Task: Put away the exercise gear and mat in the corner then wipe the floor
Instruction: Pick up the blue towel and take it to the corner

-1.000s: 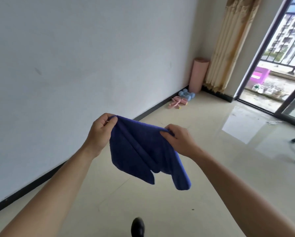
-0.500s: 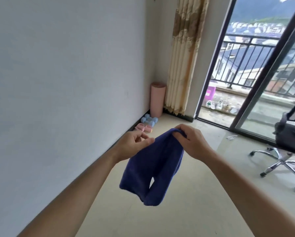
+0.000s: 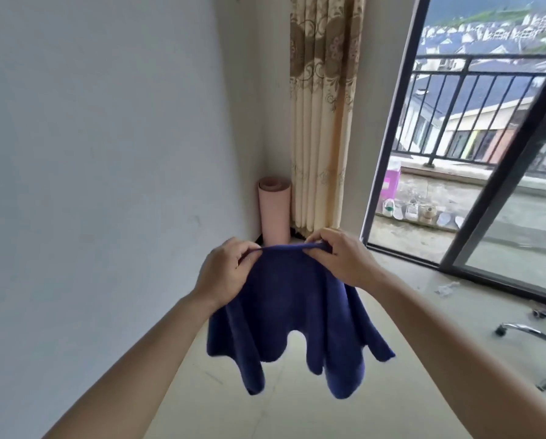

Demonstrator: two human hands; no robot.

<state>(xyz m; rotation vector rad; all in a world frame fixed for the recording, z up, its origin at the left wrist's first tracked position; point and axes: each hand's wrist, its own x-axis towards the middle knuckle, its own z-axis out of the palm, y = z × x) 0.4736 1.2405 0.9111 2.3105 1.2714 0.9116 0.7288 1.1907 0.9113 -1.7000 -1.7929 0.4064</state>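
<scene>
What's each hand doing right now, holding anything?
Left hand: fingers pinch the top edge of the blue cloth.
Right hand: fingers pinch the same top edge; the cloth hangs between the two hands, off the floor.

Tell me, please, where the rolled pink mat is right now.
In the head view, the pink mat stands upright in the far corner, between the white wall on its left and the curtain on its right, just beyond the blue cloth.
</scene>
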